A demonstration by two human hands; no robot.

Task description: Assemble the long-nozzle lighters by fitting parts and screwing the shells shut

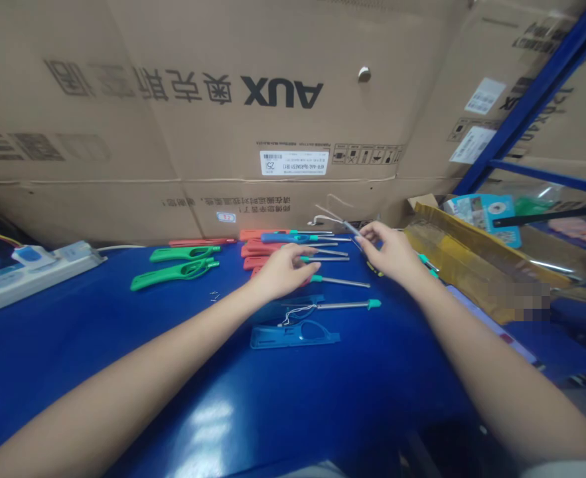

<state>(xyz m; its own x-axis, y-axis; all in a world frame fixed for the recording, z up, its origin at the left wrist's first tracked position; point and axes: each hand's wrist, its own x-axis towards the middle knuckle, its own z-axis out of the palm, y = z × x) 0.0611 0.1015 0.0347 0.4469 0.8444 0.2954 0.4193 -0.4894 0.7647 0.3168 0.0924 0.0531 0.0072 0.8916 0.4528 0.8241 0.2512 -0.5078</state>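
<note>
One metal tube (352,228) is pinched in our right hand (389,253), wires (324,218) past the fingertips could snag if dragged, and our left hand (281,271), grip unclear, is over red handles (255,249).

The person's left hand (281,271) and right hand (389,251) are bare, with slender fingers (373,230); the left forearm (163,355) and right forearm (492,365) are likewise uncovered. Toward five o'clock, the plain, pale greyish edge of a sleeve (566,470) encircles the right arm, its fabric blurred and mostly cropped by the frame.
</note>
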